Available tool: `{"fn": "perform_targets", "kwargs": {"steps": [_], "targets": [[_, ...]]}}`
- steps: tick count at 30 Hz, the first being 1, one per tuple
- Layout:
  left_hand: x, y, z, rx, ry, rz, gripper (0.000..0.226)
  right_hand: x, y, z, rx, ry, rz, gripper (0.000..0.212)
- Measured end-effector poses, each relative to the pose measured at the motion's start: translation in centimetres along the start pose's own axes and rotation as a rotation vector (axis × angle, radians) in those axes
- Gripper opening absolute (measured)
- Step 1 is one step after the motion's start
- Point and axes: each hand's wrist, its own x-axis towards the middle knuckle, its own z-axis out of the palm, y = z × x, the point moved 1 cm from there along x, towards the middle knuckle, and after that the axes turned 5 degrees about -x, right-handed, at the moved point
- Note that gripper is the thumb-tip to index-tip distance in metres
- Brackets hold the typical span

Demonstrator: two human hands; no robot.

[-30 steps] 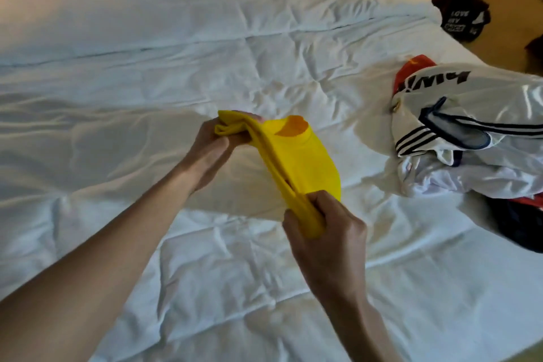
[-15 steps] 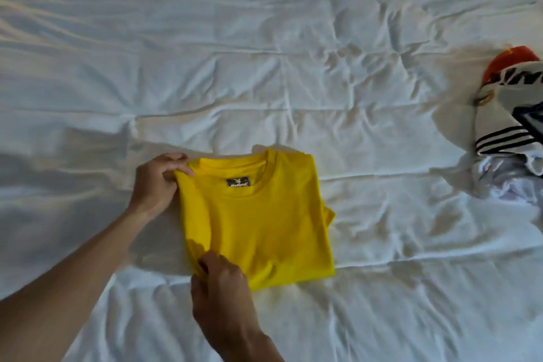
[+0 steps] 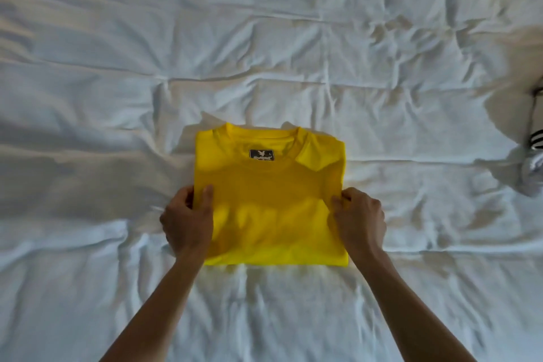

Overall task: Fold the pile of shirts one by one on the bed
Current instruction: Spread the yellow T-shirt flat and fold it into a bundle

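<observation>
A folded yellow shirt lies flat on the white bed, collar away from the person. Between and beyond the two hands, inside the collar, sits a dark label with a pale bird-like emblem; the lettering under it is too blurred to read. The left hand grasps the shirt's left edge, thumb on top and fingers curled beneath. The right hand pinches the right edge with its fingers bunched on the cloth. Well off to the right of the right hand, a white garment with black stripes is cut off by the frame edge.
</observation>
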Motion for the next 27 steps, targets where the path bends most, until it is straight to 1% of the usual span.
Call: {"fn": "perform_targets", "kwargs": {"steps": [3, 6, 8, 10, 12, 13, 14, 16, 18, 20, 21, 23, 25, 27], "targets": [[-0.2, 0.4, -0.5, 0.021, 0.048, 0.057, 0.026, 0.2, 0.1, 0.0, 0.035, 0.089, -0.066, 0.022], [0.0, 0.5, -0.9, 0.042, 0.043, 0.089, 0.027, 0.4, 0.3, -0.2, 0.146, 0.148, -0.128, 0.02], [0.1, 0.4, -0.9, 0.061, 0.029, 0.096, 0.026, 0.4, 0.4, -0.3, 0.237, 0.145, -0.083, 0.022], [0.0, 0.4, -0.8, 0.038, 0.013, 0.065, 0.024, 0.3, 0.4, -0.2, 0.33, 0.122, -0.015, 0.025], [-0.2, 0.4, -0.7, -0.005, 0.012, 0.006, 0.023, -0.1, 0.1, 0.0, 0.423, 0.044, 0.078, 0.034], [-0.4, 0.4, -0.6, -0.016, 0.019, -0.016, 0.023, -0.2, 0.1, 0.3, 0.423, 0.005, 0.109, 0.04], [-0.5, 0.4, -0.6, -0.018, 0.025, -0.028, 0.023, -0.3, 0.2, 0.6, 0.357, -0.008, 0.096, 0.042], [-0.8, 0.3, -0.8, -0.007, 0.024, -0.027, 0.022, -0.3, 0.5, 1.1, 0.166, 0.018, 0.022, 0.034], [-0.9, 0.2, -1.1, 0.013, 0.02, -0.001, 0.021, -0.3, 0.5, 1.1, 0.057, 0.083, -0.034, 0.032], [-0.8, 0.1, -1.3, 0.042, 0.041, 0.075, 0.019, -0.3, 0.4, 0.8, 0.055, 0.143, -0.089, 0.031], [-0.9, 0.2, -1.5, 0.04, 0.054, 0.122, 0.018, -0.2, 0.3, 0.6, 0.094, 0.144, -0.125, 0.03], [-1.3, 0.6, -1.8, -0.022, 0.064, 0.188, 0.017, 0.1, 0.6, 0.7, 0.23, 0.064, -0.137, 0.032], [-1.6, 0.9, -2.0, -0.076, 0.074, 0.205, 0.017, 0.6, 1.0, 0.7, 0.448, -0.06, 0.003, 0.041], [-1.7, 0.6, -1.9, -0.086, 0.071, 0.204, 0.018, 0.7, 1.3, 0.9, 0.612, -0.171, 0.156, 0.039]]}}
